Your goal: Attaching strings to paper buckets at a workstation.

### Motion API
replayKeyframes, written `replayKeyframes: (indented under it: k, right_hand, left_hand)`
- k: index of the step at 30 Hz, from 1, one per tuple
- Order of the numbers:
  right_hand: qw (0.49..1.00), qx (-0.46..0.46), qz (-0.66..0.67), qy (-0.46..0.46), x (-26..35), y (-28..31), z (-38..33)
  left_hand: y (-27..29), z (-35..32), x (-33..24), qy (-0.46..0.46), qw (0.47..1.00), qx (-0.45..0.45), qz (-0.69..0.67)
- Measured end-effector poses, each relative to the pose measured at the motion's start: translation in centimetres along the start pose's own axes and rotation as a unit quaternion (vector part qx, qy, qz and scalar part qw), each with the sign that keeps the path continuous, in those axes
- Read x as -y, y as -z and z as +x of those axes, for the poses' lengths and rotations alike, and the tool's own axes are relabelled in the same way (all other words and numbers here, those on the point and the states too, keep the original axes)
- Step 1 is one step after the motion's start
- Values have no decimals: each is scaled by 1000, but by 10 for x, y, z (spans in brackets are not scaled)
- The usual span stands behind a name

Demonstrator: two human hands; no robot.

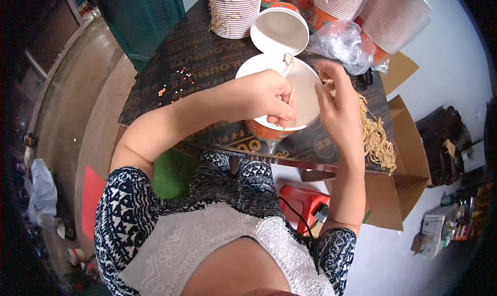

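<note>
A white-lined paper bucket (pixel 310 102) with an orange outside stands at the table's near edge, its mouth facing up. My left hand (pixel 272 99) is closed over its mouth; what its fingers hold is hidden. A tan cord (pixel 288 60) shows at the bucket's far rim, just beyond that hand. At the right rim, my right hand (pixel 336 99) is curled, thumb and fingers close together around something too small to make out. A loose bundle of tan cords (pixel 378 135) lies on the table beside my right wrist.
Behind the bucket, another paper bucket (pixel 279 32) lies tipped toward me. Stacked paper buckets (pixel 235 11) with cords hanging on them stand at the back, beside clear plastic wrapping (pixel 344 45). Small coloured bits (pixel 176 86) lie at left. A cardboard box (pixel 409 161) stands right of the table.
</note>
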State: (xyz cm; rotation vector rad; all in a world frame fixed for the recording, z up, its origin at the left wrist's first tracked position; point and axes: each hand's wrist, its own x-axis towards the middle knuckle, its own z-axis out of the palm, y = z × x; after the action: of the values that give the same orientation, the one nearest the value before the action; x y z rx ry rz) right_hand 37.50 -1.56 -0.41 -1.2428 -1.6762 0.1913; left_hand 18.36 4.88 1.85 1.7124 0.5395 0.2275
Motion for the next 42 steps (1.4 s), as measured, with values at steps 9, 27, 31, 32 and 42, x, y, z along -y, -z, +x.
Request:
replayKeyframes:
  k: [9, 27, 31, 32, 42]
  right_hand:
    - [997, 58, -42, 26, 14, -3, -38]
    - [992, -50, -97, 59, 3, -23, -47]
    - [990, -33, -118, 68, 4, -25, -43]
    - [992, -27, -112, 52, 5, -25, -44]
    - [995, -19, -98, 28, 7, -18, -40]
  left_hand:
    - [1, 4, 1, -37, 998, 21, -52]
    - [1, 2, 8, -73, 996, -18, 45]
    - [-6, 1, 19, -170, 976, -75, 118]
    - [-12, -2, 16, -201, 953, -134, 182]
    - [-23, -3, 20, -221, 889, -282, 286]
